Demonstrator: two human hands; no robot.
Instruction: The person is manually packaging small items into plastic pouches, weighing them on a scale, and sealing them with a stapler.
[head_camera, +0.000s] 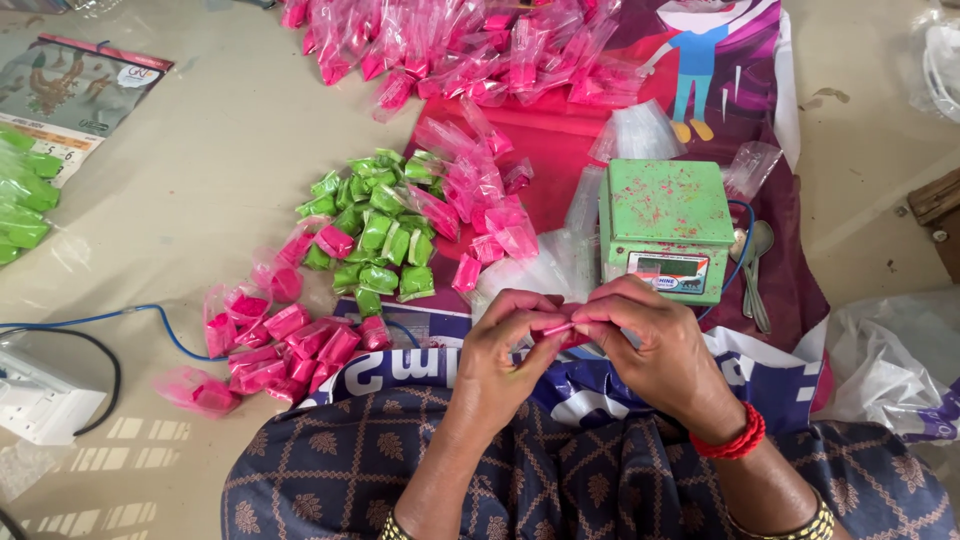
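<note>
The person's left hand (505, 345) and right hand (655, 340) met just above the lap, fingertips pressed together on a small pink packet (560, 328) — its long axis ran sideways from one hand to the other, so both were equally near it. Most of the packet was hidden by the fingers. Just beyond the knuckles stood a green scale (667, 228), and well to the left lay a heap of pink packets (275, 345) beside green packets (375, 230).
</note>
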